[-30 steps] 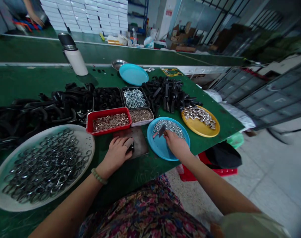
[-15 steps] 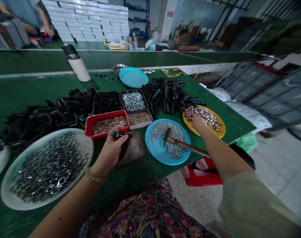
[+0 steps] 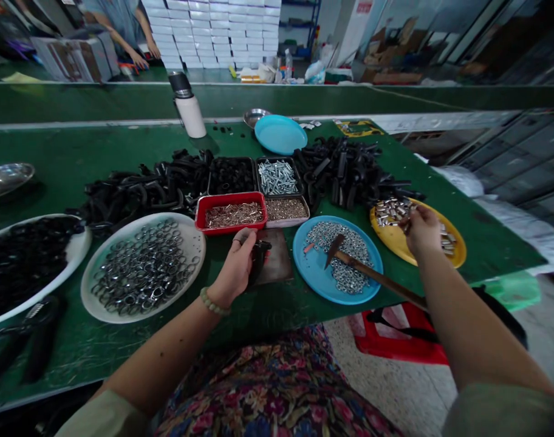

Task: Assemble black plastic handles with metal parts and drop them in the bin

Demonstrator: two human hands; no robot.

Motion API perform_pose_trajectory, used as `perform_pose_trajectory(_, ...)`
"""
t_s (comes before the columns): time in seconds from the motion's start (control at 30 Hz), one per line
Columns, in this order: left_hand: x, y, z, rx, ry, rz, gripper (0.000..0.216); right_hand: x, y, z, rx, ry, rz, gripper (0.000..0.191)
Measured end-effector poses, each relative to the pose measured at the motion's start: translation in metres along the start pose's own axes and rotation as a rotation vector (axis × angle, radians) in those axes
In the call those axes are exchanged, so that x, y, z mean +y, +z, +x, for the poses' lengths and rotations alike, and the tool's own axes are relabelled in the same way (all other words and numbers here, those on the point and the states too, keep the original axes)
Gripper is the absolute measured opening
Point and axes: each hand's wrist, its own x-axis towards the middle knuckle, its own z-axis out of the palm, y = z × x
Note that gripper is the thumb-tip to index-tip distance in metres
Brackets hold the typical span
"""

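Observation:
My left hand [image 3: 237, 267] is closed around a curved black plastic part [image 3: 257, 260], held over a dark metal block [image 3: 277, 262] on the green table [image 3: 76, 158]. My right hand [image 3: 421, 229] hovers over the yellow plate [image 3: 450, 255] of short silver tubes, fingers pinched on one small silver piece. A hammer [image 3: 372, 276] lies with its head in the blue plate [image 3: 318, 276] of small nuts, its wooden handle sticking out over the table's front edge.
A white plate of metal rings [image 3: 143, 270], a red tray of pins [image 3: 231, 213], trays of screws [image 3: 277, 177] and piles of black parts [image 3: 350, 170] cover the table. A flask [image 3: 190, 106] stands at the back. Another person [image 3: 122, 27] works at the far bench.
My right hand let go of the hammer, left it in the blue plate, reached to the yellow plate and picked up a silver piece. My left hand lifted the black part off the block.

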Motion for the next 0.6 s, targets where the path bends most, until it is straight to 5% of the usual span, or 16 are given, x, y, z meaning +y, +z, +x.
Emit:
perform_pose_trajectory(0.23,-0.002,-0.008,-0.003,-0.055,-0.035,-0.037,0.036,-0.009,-0.004,-0.012,-0.211,0.167,0.256,0.046)
perform_pose_trajectory(0.37,-0.006,-0.007,-0.003,-0.028,0.015,0.033,0.054,0.003,-0.004,-0.018,-0.286,0.223,0.247,0.031)
perform_pose_trajectory(0.6,-0.009,-0.005,-0.001,0.005,0.041,0.058,0.056,0.021,-0.010,-0.021,-0.234,0.213,0.167,0.030)
